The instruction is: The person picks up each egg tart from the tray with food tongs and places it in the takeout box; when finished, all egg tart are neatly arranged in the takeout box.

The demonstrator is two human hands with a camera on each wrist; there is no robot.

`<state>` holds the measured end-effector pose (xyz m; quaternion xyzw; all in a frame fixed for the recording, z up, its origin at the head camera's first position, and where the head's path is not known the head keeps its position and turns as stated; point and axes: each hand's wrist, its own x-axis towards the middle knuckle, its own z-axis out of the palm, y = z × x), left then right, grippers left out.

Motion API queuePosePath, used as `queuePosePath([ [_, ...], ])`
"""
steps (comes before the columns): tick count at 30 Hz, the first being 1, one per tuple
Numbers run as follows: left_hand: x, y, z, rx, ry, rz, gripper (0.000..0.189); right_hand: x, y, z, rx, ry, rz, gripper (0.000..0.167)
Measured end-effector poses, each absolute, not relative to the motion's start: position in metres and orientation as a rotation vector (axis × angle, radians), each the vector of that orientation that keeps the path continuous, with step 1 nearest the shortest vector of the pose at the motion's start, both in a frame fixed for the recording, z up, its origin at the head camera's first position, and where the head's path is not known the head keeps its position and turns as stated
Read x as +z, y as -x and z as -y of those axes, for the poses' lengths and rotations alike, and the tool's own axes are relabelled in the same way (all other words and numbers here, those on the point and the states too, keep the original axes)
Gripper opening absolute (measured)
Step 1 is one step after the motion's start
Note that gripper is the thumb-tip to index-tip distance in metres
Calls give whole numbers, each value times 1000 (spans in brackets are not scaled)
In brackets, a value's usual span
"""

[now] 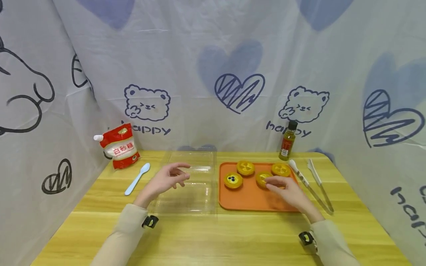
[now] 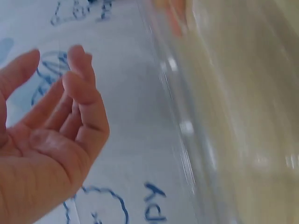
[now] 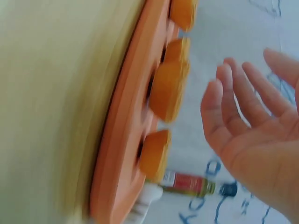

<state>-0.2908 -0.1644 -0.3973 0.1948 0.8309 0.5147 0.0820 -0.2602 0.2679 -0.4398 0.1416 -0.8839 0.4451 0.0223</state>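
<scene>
My left hand (image 1: 168, 177) hovers over a clear plastic clamshell box (image 1: 186, 197) that lies opened out on the table. Its fingers are loosely bent and hold nothing, as the left wrist view shows too. Over the right part of an orange tray (image 1: 246, 199) is my right hand (image 1: 285, 189), relaxed and holding nothing. In the right wrist view a gap shows between its fingers (image 3: 212, 100) and the egg tarts (image 3: 168, 91). Several egg tarts sit on the tray; one tart (image 1: 233, 180) bears dark berries, and another tart (image 1: 263, 178) is partly hidden behind the right hand.
Metal tongs with white tips (image 1: 313, 188) lie right of the tray. A bottle with a black cap (image 1: 287, 142) stands behind it. At the left are a red-and-white sugar bag (image 1: 122, 147) and a light blue spoon (image 1: 137, 180). A printed cloth (image 1: 193, 122) hangs behind the wooden table (image 1: 213, 240).
</scene>
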Motion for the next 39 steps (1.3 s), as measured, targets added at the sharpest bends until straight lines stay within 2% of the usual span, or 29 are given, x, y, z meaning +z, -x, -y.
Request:
queuePosePath([
  [18, -416, 305, 259, 1522, -449, -2434, 48, -444, 257, -358, 1549, -337, 2811, 50],
  [23, -421, 305, 272, 1529, -415, -2475, 45, -445, 256, -384, 1548, -300, 2810, 52],
  [31, -430, 304, 285, 1443, -355, -2514, 47, -447, 253, -426, 1460, -336, 2750, 40],
  [39, -441, 309, 290, 1441, -379, -2328, 61, -456, 250, -447, 1291, -281, 2898, 53],
])
